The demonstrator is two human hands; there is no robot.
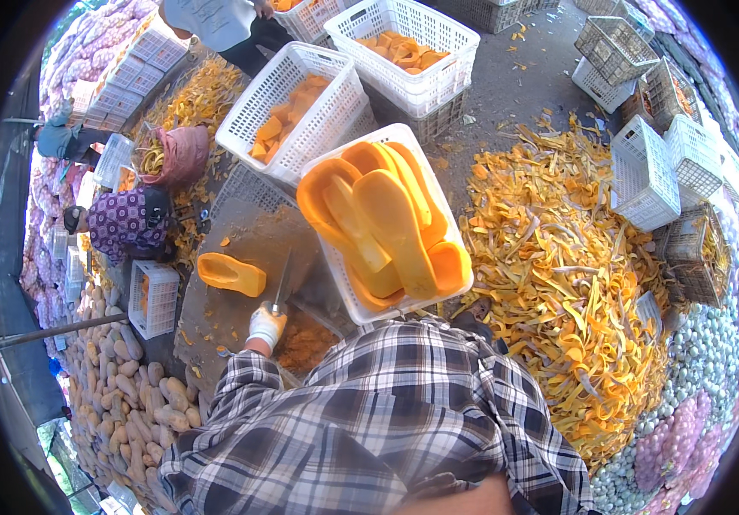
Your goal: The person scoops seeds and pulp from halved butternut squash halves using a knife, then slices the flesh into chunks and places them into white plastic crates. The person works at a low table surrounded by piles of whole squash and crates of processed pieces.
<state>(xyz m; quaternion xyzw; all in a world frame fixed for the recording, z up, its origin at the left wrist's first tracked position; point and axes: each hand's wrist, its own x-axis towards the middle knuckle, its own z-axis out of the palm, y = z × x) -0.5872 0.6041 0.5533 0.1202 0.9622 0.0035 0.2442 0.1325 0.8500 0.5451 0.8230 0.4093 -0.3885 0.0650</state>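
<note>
My left hand (267,327), in a white glove with orange stains, is closed around the handle of a knife (284,277). Its blade points away from me over a stained work table (227,325). A peeled, hollowed squash half (250,279) lies on the table, just left of the blade and apart from it. Orange scraps (305,344) are heaped beside the gloved hand. Directly before me, a white plastic crate (358,315) holds several peeled, hollowed squash pieces (390,209). My right forearm shows at the bottom edge, but the hand is out of view.
Two white crates (330,151) (453,80) of cut squash stand ahead. Peelings (556,283) cover the ground at right, near stacked crates (646,174). Whole squashes (131,412) are piled at left. A person in a purple patterned top (126,222) and others work nearby.
</note>
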